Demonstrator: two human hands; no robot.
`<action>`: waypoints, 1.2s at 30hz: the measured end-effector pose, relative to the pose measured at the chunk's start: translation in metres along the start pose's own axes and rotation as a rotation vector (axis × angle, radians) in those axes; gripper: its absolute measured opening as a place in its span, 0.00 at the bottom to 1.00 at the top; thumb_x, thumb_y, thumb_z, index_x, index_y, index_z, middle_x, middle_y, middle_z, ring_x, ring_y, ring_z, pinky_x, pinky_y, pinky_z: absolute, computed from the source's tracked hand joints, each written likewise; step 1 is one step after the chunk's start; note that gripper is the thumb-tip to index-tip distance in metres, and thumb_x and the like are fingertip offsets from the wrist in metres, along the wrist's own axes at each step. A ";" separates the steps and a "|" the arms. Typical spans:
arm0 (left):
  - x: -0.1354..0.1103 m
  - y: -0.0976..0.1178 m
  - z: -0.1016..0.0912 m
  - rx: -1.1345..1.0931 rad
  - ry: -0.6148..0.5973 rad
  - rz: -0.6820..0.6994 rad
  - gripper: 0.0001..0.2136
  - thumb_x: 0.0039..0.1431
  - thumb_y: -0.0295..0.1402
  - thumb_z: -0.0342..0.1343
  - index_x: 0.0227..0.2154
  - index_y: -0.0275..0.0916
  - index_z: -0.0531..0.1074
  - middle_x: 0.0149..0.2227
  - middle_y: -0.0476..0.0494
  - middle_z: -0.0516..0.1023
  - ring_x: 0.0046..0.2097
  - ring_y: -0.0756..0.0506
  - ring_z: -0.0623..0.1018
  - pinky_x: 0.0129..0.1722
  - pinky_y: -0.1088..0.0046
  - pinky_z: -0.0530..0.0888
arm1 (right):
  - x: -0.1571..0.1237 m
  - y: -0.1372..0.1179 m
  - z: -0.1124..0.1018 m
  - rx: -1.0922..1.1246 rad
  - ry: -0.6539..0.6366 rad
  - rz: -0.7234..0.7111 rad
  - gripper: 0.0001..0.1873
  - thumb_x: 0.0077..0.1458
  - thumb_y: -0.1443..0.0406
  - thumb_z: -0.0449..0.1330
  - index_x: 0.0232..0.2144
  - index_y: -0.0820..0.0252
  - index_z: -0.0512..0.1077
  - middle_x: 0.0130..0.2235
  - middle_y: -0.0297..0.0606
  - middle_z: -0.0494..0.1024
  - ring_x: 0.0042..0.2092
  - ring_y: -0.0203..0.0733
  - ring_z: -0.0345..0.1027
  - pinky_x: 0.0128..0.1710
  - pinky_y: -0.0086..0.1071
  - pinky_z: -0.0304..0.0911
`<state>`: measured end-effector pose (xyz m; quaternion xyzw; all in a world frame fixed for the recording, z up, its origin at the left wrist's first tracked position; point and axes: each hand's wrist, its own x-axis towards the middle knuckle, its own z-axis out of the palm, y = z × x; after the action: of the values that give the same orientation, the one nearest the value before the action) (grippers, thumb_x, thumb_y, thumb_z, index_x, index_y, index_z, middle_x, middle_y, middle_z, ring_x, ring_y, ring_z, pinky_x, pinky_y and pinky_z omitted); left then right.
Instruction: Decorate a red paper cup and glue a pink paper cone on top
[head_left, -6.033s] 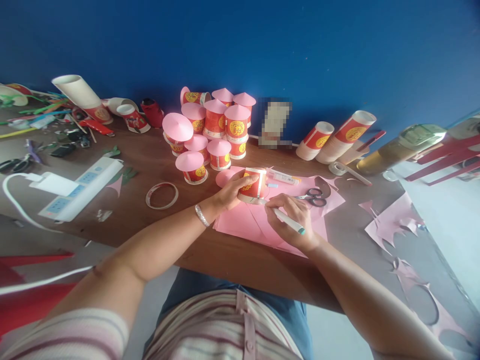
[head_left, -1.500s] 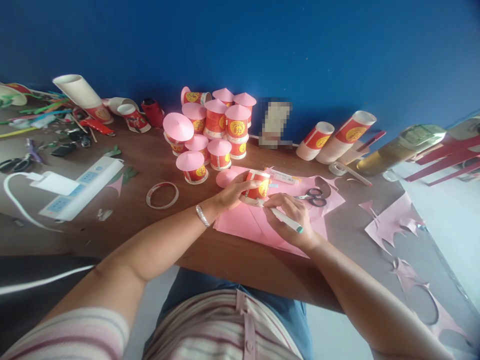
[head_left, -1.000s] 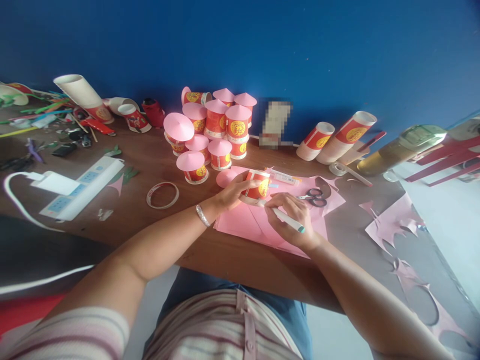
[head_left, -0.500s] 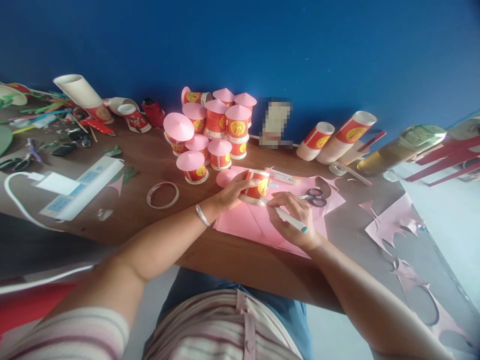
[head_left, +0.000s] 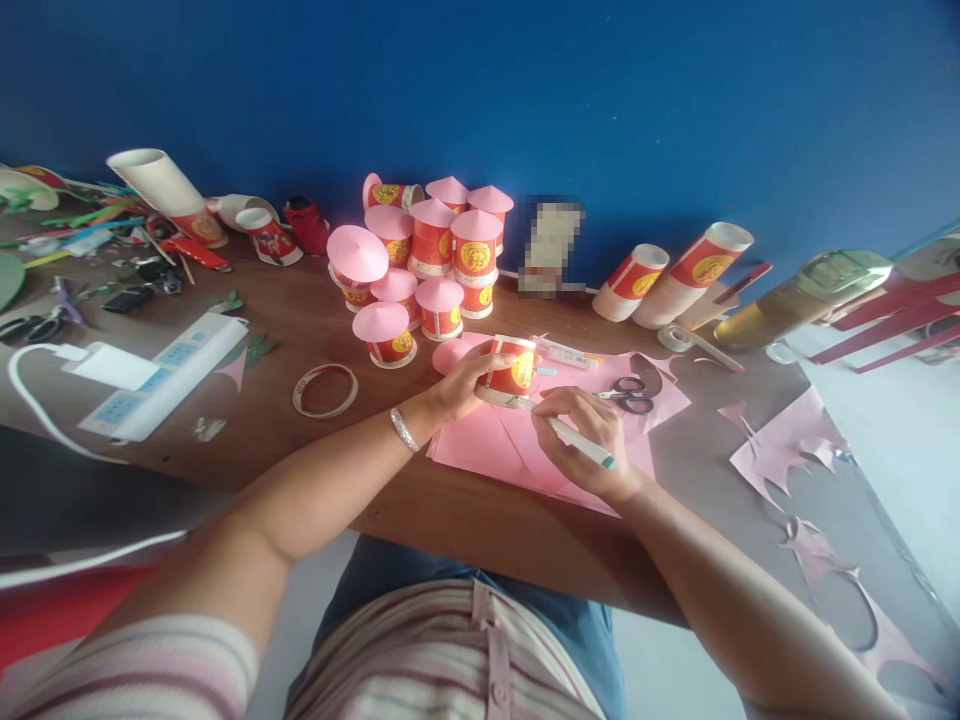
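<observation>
My left hand (head_left: pixel 466 385) is closed round a red paper cup (head_left: pixel 511 368) with a yellow emblem and a white band along its lower edge. In my right hand (head_left: pixel 585 440) is a white marker pen (head_left: pixel 579 440) with a green end, its tip at the cup's white band. A dark line shows on that band. Beneath both hands lie pink paper sheets (head_left: pixel 480 455). Black-handled scissors (head_left: pixel 634 395) and a glue stick (head_left: pixel 571 356) rest on the sheets, just beyond my right hand.
Several red cups with pink cone tops (head_left: pixel 437 308) stand at the back. Right of them lean cup stacks (head_left: pixel 705 270), with a tape roll (head_left: pixel 676 338) and a bottle (head_left: pixel 802 295). A power strip (head_left: pixel 165 375) and a cut paper ring (head_left: pixel 325 391) lie left. Pink scraps (head_left: pixel 787 445) lie right.
The cup has turned slightly in my left hand, its emblem shifting a little to the left. More of a dark line shows on the white band. The right hand has barely moved.
</observation>
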<state>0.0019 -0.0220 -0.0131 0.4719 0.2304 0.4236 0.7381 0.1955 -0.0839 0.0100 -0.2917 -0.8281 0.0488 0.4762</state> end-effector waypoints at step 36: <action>0.000 -0.004 -0.005 0.000 0.010 -0.010 0.17 0.61 0.41 0.59 0.48 0.35 0.79 0.42 0.39 0.81 0.47 0.39 0.80 0.49 0.60 0.78 | 0.001 0.003 0.003 -0.106 0.063 0.034 0.11 0.56 0.75 0.58 0.31 0.53 0.68 0.26 0.30 0.77 0.28 0.39 0.74 0.29 0.31 0.68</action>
<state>0.0000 -0.0206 -0.0188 0.4687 0.2366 0.4223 0.7389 0.1941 -0.0809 0.0079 -0.3320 -0.8091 0.0036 0.4849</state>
